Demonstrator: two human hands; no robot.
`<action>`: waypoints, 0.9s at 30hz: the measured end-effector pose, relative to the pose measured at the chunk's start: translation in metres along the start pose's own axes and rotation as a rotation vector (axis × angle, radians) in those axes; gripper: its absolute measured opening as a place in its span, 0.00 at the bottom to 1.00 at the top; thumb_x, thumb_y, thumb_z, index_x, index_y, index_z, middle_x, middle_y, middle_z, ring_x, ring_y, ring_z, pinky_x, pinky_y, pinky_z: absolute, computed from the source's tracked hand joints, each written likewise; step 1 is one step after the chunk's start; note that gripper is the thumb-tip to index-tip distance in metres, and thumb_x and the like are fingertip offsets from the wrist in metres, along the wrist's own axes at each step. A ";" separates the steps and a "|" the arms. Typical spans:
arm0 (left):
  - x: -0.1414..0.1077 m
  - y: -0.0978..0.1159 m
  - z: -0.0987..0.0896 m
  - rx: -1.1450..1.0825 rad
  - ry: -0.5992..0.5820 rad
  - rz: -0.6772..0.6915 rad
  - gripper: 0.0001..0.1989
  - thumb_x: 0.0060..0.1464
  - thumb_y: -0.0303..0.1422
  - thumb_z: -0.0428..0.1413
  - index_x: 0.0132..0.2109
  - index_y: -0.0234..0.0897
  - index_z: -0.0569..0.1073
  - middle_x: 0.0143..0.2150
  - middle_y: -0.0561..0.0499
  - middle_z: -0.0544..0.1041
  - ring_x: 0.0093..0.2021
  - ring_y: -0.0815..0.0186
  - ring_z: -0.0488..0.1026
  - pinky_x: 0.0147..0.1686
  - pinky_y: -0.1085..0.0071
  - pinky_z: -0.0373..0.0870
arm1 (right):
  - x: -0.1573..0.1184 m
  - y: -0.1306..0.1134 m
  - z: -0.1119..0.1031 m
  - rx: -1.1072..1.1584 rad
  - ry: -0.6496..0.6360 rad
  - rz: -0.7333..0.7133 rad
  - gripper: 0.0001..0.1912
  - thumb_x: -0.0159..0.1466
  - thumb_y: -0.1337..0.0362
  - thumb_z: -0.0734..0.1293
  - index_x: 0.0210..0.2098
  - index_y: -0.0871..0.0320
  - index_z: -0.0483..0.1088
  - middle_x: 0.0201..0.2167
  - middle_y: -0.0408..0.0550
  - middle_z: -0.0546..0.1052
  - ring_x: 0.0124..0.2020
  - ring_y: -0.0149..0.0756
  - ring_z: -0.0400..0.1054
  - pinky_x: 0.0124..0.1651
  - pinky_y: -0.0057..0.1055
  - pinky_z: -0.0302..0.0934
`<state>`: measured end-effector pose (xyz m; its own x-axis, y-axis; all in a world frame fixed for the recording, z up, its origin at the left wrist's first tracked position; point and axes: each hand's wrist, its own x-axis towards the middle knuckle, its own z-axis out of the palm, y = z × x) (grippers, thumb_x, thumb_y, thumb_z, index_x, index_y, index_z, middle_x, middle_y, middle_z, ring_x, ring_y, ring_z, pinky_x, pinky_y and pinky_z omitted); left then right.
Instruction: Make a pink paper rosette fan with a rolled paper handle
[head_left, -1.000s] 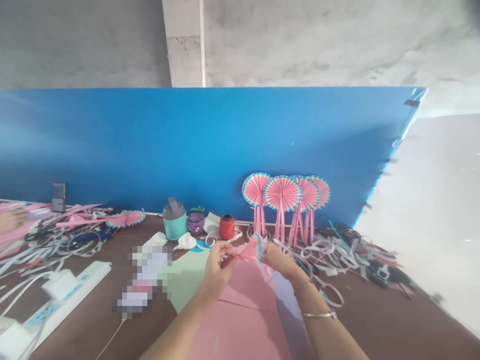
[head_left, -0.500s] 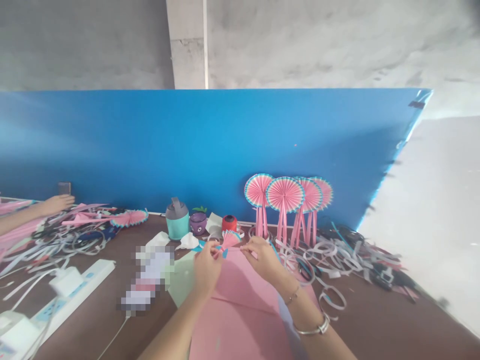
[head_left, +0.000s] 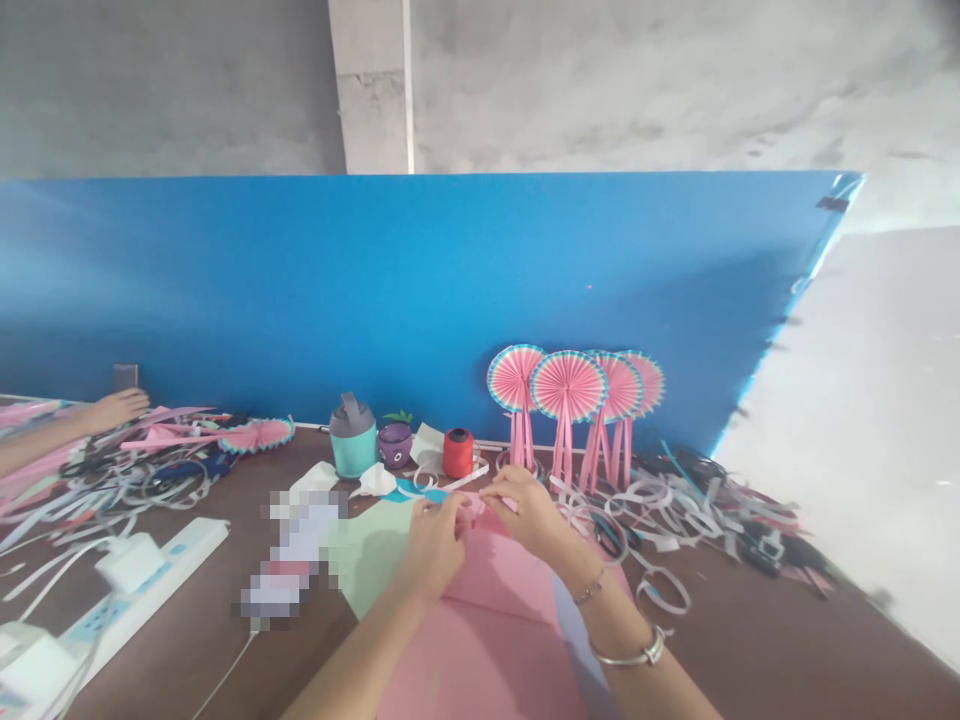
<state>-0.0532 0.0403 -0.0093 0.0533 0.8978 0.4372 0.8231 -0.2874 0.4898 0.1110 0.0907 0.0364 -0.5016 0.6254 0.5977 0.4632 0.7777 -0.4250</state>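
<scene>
My left hand (head_left: 436, 545) is closed, thumb against fingers, on a small pink paper fan (head_left: 471, 508). Little of the fan shows between the hands; the fingers cover most of it. From the other side, my right hand (head_left: 529, 512) pinches the same pink paper, its fingertips close to those of the left. Both hands are above a pile of pink paper sheets (head_left: 480, 650), with a green sheet (head_left: 379, 550) sticking out at the left.
Behind stand several finished round pink fans (head_left: 568, 386), a red thread spool (head_left: 457, 453), a purple pot (head_left: 395, 445) and a teal cup (head_left: 353, 440). Tangled white straps (head_left: 694, 515) lie right. At left are a power strip (head_left: 150, 580) and another person's hand (head_left: 120, 408).
The fan's pleated, blue-edged end showed above my fingers before and is now out of sight. My left hand has shifted right and turned, closer to the right hand.
</scene>
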 end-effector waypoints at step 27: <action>-0.007 0.022 -0.020 -0.308 -0.043 0.336 0.17 0.61 0.26 0.44 0.47 0.42 0.76 0.39 0.47 0.80 0.43 0.62 0.73 0.51 0.61 0.62 | -0.007 0.026 -0.028 0.523 -0.207 0.473 0.14 0.58 0.55 0.66 0.30 0.58 0.77 0.30 0.46 0.76 0.29 0.33 0.67 0.32 0.28 0.62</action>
<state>-0.0468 0.0213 0.0130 0.3171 0.7492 0.5815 0.5504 -0.6447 0.5304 0.1472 0.1047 0.0406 -0.4867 0.8604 0.1514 0.2809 0.3182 -0.9055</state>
